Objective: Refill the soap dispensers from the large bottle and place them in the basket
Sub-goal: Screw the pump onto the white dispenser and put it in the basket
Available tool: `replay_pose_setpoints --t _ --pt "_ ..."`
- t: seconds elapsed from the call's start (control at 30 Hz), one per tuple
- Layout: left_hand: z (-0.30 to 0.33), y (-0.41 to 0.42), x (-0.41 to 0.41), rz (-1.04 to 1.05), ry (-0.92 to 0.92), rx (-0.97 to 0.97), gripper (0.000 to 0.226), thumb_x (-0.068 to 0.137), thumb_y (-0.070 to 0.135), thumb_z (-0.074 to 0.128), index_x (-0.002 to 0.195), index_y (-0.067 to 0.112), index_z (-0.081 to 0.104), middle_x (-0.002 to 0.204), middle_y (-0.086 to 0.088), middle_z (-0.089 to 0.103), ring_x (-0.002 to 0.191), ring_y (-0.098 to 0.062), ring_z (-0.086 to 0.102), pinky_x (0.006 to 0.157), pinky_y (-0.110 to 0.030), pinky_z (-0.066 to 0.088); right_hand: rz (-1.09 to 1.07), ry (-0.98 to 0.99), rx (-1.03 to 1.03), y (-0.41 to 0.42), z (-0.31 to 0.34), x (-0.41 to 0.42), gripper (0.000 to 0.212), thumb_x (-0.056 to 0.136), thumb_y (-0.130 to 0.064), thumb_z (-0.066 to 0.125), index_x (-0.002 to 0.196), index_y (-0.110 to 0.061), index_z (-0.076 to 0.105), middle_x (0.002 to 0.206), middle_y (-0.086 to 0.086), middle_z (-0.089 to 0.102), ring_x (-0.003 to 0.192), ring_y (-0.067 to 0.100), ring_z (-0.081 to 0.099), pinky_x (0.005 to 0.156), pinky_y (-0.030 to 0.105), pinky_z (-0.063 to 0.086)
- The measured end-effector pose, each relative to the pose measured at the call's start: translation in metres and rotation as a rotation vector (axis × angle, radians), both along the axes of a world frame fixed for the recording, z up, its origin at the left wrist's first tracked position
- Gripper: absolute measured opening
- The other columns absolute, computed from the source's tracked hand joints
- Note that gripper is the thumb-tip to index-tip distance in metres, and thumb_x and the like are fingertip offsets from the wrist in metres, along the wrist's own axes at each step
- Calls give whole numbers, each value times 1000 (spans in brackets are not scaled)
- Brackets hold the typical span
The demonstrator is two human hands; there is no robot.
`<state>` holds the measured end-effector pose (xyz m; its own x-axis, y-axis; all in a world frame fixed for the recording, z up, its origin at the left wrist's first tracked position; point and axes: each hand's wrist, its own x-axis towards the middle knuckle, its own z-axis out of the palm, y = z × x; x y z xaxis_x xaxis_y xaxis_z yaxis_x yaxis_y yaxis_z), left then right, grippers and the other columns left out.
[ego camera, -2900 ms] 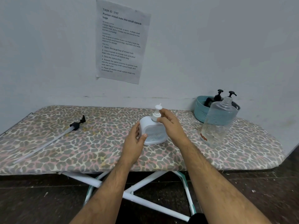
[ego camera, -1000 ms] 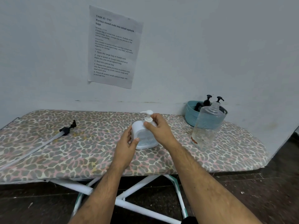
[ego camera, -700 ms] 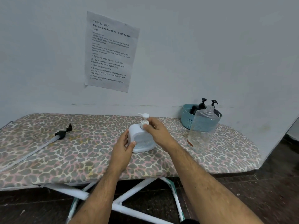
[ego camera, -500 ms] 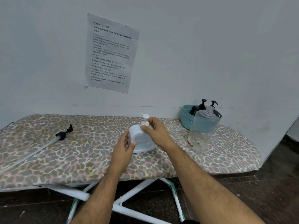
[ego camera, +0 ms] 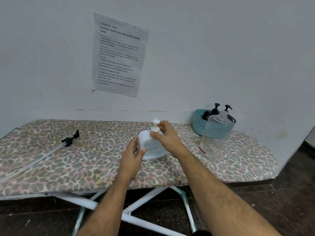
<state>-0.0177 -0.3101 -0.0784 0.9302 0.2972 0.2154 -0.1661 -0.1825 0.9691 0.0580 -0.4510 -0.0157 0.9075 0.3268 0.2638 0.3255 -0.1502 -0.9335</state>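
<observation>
The squat white plastic soap dispenser point(ego camera: 151, 147), standing mid-board on the leopard-print ironing board point(ego camera: 85, 160), is steadied by the curled left hand point(ego camera: 132, 153) while its pump collar is pinched by the right hand point(ego camera: 166, 135), apparently being screwed closed, so transfer to the teal plastic basket point(ego camera: 198, 124) holding 2 black-pump dispensers seems required next.

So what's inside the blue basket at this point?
Two dark dispensers with black pump heads stand in the blue basket. The large clear bottle in front covers part of the basket, so its floor and anything lower down cannot be seen.
</observation>
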Motion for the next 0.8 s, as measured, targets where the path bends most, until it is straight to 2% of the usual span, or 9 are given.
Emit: replay_pose_setpoints --t 0.07,0.13,0.23,0.3,0.43,0.53,0.6,0.67,0.8 --pt "-1 1 1 5 4 2 60 95 18 61 148 26 35 131 13 50 108 9 52 98 -37 51 65 78 50 -3 2 3 35 91 -16 66 124 -23 57 105 -6 68 100 13 63 87 29 49" --pt "-3 2 3 8 6 4 61 94 18 62 148 27 35 134 11 50 113 0 54 99 -40 51 91 89 44 -8 1 4 20 91 -17 66 110 -25 66 90 -15 65 88 8 61 80 26 46" --pt "-4 3 3 9 8 7 61 94 19 62 148 27 35 138 8 51 117 -3 53 98 -40 52 80 63 28 -10 0 3 9 91 -19 69 100 -21 66 80 -20 60 74 -3 57 71 16 43" --pt "-4 2 3 11 10 4 61 94 19 62 148 28 35 138 7 51 117 -3 53 98 -40 52 43 44 47 -9 1 3 12 88 -14 72 95 -20 63 83 -15 61 71 -7 57 69 13 43" --pt "-5 3 3 13 17 -3 61 94 18 62 148 27 35 142 5 50 122 -7 52 100 -41 51 8 -3 -13 -4 3 3 16 87 -14 74 97 -17 61 93 -7 64 80 3 59 73 19 45" --pt "-5 4 3 11 18 -7 61 94 17 62 148 27 36 143 5 49 124 -8 51 101 -41 50 117 36 -62 -10 13 6 21 91 -15 69 110 -20 63 97 -8 66 86 2 60 76 17 47" --pt "-4 4 4 10 17 -10 61 94 17 62 148 27 36 142 6 49 123 -8 51 101 -39 50 167 72 -108 -15 18 10 27 92 -18 69 119 -15 66 103 1 70 90 8 62 82 26 50" --pt "-4 4 4 12 16 -8 61 94 17 62 148 27 36 140 7 50 122 -7 51 99 -35 50 148 69 -168 -17 21 12 26 90 -22 71 114 -12 71 108 10 71 91 13 63 85 36 52" --pt "-5 4 4 14 8 -2 60 93 19 63 147 26 38 141 5 51 123 -9 53 100 -39 51 89 -5 -229 -15 24 13 20 86 -25 75 102 -14 74 99 -4 71 88 10 64 81 31 50"
